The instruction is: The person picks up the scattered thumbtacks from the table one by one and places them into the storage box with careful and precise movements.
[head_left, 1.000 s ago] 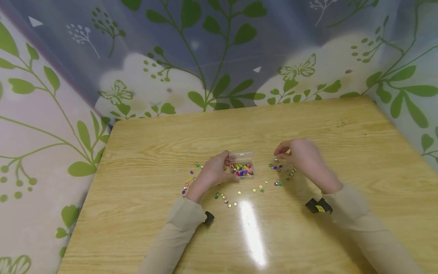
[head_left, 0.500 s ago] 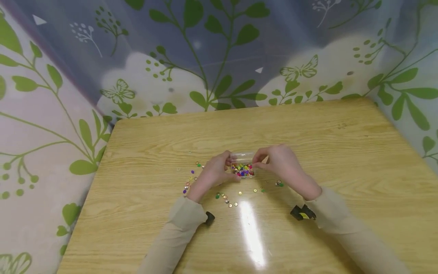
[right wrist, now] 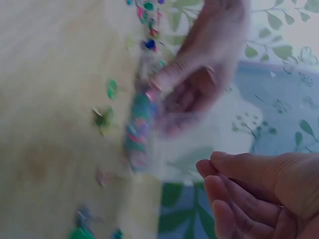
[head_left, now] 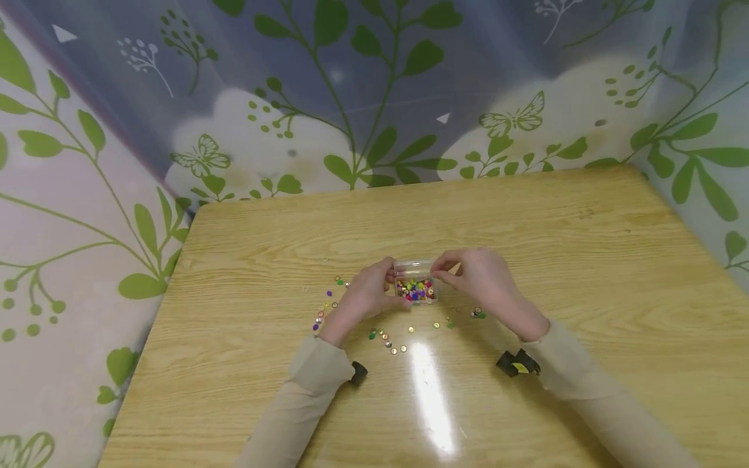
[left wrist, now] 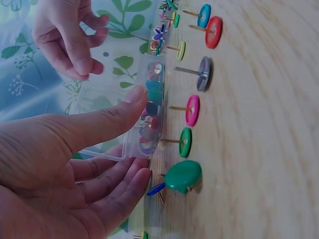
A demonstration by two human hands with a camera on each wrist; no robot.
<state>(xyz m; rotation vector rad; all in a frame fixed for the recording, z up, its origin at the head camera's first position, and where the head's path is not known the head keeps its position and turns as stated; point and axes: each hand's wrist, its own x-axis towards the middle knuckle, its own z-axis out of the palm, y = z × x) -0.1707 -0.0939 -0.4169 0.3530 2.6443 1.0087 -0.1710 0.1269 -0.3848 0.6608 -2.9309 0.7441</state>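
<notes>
My left hand [head_left: 364, 294] grips the left end of a small clear plastic box [head_left: 414, 264] with its hinged lid open. Its thumb lies on the near wall, its fingers behind. Multicoloured thumbtacks [head_left: 415, 291] fill the lower part of the box. At the box's upper right corner is my right hand [head_left: 482, 278]. In the right wrist view that hand's thumb and forefinger [right wrist: 249, 167] meet at the tips, with no tack showing between them. Beside the box in the left wrist view, a pink thumbtack [left wrist: 192, 110] and a green thumbtack [left wrist: 183, 175] lie loose.
More loose thumbtacks lie left of the box, with a purple thumbtack [head_left: 316, 327] among them. Others, such as a gold thumbtack [head_left: 436, 324], are scattered in front of it. The wooden table [head_left: 246, 403] meets a leaf-patterned curtain [head_left: 263, 143] at the back.
My right hand has moved left from the scattered thumbtacks to the box's right side, then lifted its fingers slightly. My left hand keeps its hold on the box.
</notes>
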